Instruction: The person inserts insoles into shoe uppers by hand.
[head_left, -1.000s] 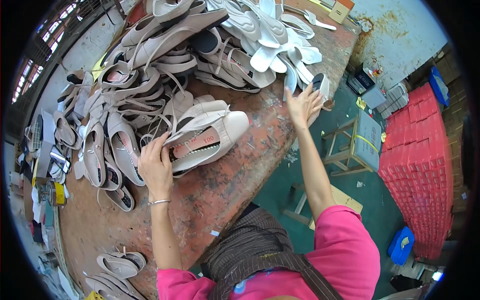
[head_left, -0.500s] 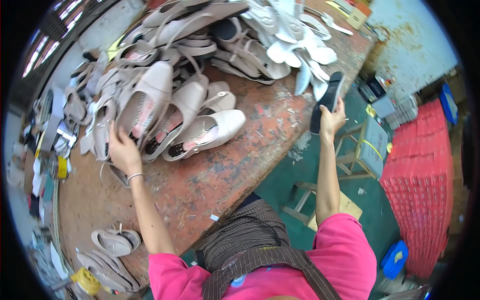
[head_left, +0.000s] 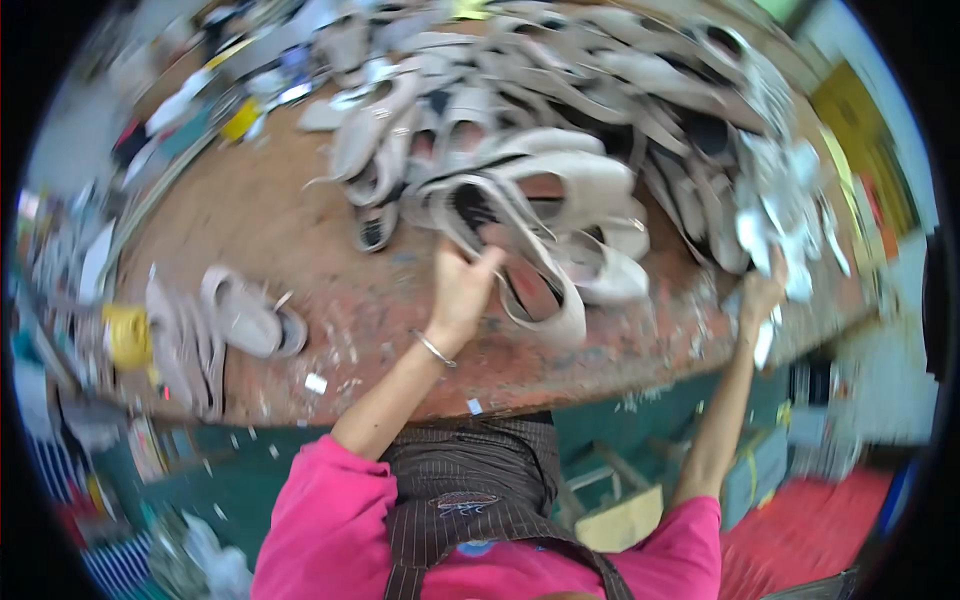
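Note:
My left hand (head_left: pixel 464 292) is closed on the heel end of a beige slingback shoe (head_left: pixel 540 305), thumb on the insole. The shoe is tilted, its opening facing up, and its footbed shows dark and pink patches. More beige shoes (head_left: pixel 590 200) lie close behind it. On the right, my right hand (head_left: pixel 762 290) reaches into a pile of white insole-like pieces (head_left: pixel 785 205). Motion blurs its fingers, so whether they grip a piece is unclear.
A large heap of beige shoes (head_left: pixel 560 70) covers the far side of the worn table (head_left: pixel 380 340). A few more shoes (head_left: pixel 240 310) lie at the left near a yellow roll (head_left: pixel 128 335). A stool (head_left: pixel 620 520) and red stacked packs (head_left: pixel 810 530) stand beyond the front edge.
The view has turned left. My left hand has lifted a beige shoe off the group. The black sole held in my right hand is no longer seen; that hand is now at the white pieces.

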